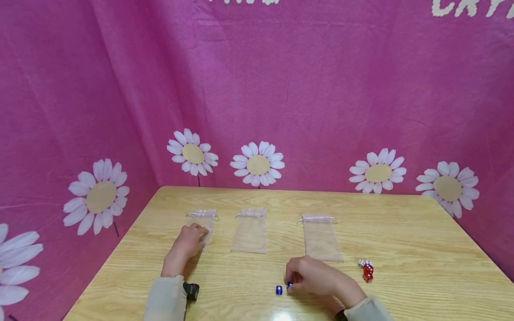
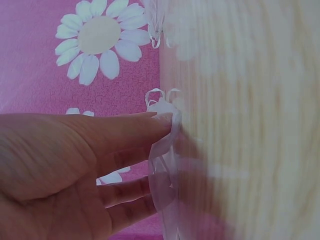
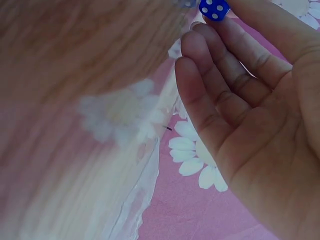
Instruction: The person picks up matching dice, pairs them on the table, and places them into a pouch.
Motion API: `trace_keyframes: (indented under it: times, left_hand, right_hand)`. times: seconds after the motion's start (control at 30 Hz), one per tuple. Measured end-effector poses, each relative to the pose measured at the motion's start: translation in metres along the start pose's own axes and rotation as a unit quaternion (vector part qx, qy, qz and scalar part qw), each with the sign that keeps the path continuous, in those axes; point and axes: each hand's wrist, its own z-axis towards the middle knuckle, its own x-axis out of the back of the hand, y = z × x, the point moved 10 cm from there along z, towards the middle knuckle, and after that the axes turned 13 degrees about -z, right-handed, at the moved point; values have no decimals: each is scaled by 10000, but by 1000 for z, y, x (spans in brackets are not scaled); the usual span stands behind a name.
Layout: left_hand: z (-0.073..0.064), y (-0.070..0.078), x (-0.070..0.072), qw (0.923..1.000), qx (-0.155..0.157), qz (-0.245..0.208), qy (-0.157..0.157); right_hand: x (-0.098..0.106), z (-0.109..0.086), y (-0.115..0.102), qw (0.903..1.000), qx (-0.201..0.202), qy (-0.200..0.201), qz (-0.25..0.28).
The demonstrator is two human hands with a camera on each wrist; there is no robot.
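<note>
My right grip (image 1: 315, 276) pinches a blue die (image 3: 214, 9), near a second die (image 1: 279, 290) on the worktop (image 1: 281, 200). Left grip (image 1: 186, 245) touches left bag (image 1: 209, 220); can't tell if pinching. Looks like pickup; next calls for firm pinch.

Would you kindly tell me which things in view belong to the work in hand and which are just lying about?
In hand:
left pouch, pinched by the left hand
blue die, held by the right hand

Lying untouched, though possibly part of the work:
other blue die
middle pouch
right pouch
red dice
white dice
</note>
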Motion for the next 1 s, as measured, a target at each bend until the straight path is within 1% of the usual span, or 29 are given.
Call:
trace_keyframes:
  times: [0.13,0.27,0.43,0.5,0.73,0.9,1.0]
  left_hand:
    - [0,-1,1,9999,-58,-64,51]
    - [0,1,2,9995,-278,-4,162]
    - [2,2,2,9986,-473,22,218]
    - [3,1,1,9987,-466,-49,207]
    - [2,1,2,9982,-455,-274,291]
    - [2,2,4,9978,-409,-406,330]
    - [2,3,6,9974,-422,-441,381]
  right_hand:
    - [-2,1,-1,9999,-35,-59,-104]
    - [-2,1,-2,9999,-37,-101,-126]
    - [-2,0,1,9998,-96,-143,74]
    - [-2,0,4,9997,-148,-133,174]
    - [4,-2,6,9994,-25,111,325]
    - [5,-2,9,9981,-111,153,579]
    - [9,0,10,9979,-82,307,565]
